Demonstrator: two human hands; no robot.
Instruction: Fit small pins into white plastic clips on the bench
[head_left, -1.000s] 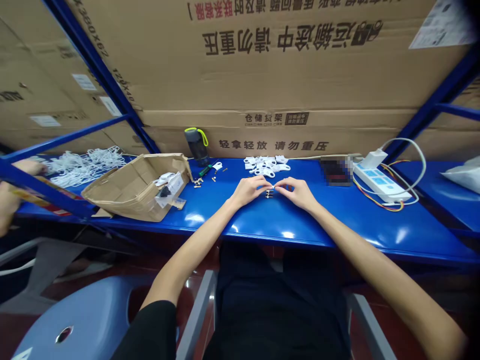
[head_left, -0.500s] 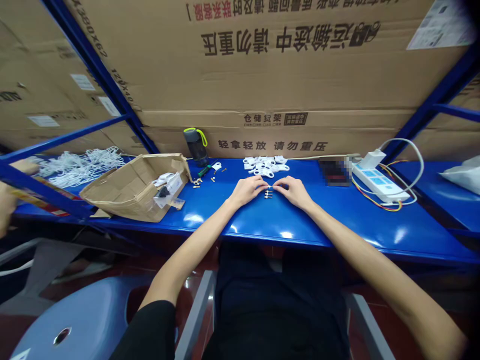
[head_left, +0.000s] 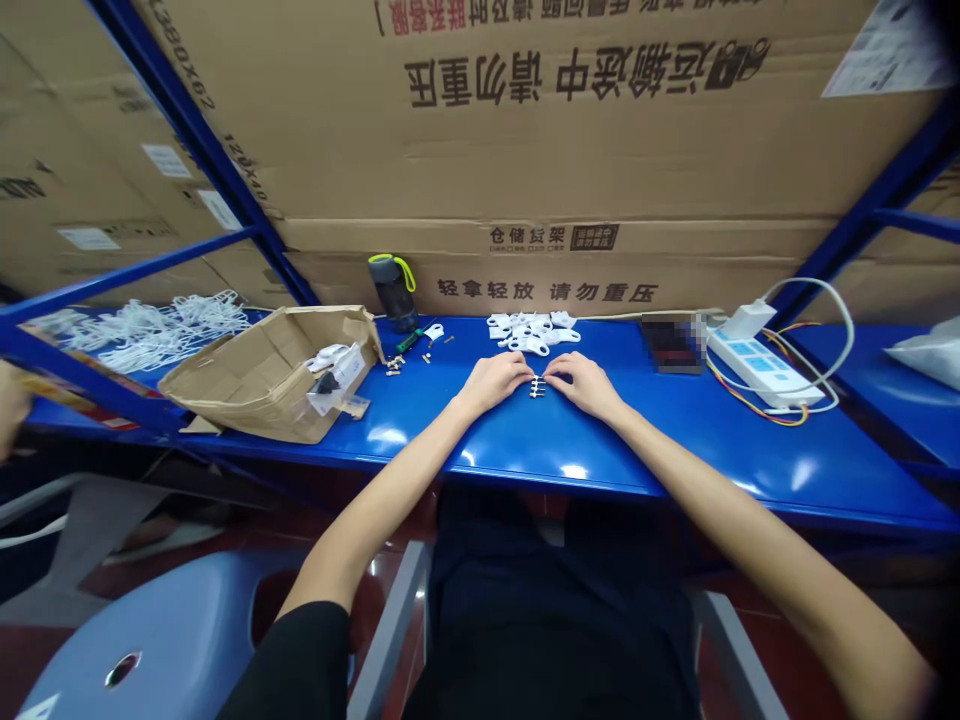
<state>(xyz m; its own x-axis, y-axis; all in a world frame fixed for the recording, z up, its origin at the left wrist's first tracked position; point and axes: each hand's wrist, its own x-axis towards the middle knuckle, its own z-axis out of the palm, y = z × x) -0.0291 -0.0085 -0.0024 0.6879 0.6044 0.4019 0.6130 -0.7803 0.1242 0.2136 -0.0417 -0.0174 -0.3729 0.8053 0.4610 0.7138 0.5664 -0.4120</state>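
Close together over the blue table, my two hands meet at a short row of small brass-coloured pins [head_left: 537, 391]. My left hand [head_left: 493, 381] has its fingers pinched at the left end of the top pin. On the right side, my right hand [head_left: 583, 382] pinches at the same pin's other end. The pin between the fingertips is tiny and partly hidden. Just behind the hands lies a pile of white plastic ring-shaped pieces [head_left: 531, 332].
An open cardboard box [head_left: 262, 385] stands left, with small brass parts [head_left: 394, 366], a green-handled tool [head_left: 409, 341] and a bottle [head_left: 393, 291] nearby. At right are a blurred dark object [head_left: 673, 343] and a power strip [head_left: 759, 370]. White cords [head_left: 165, 330] lie far left.
Both hands have stayed almost in place, with the fingertips slightly lower toward the row of pins. At the far left, another person's arm has moved mostly out of view.
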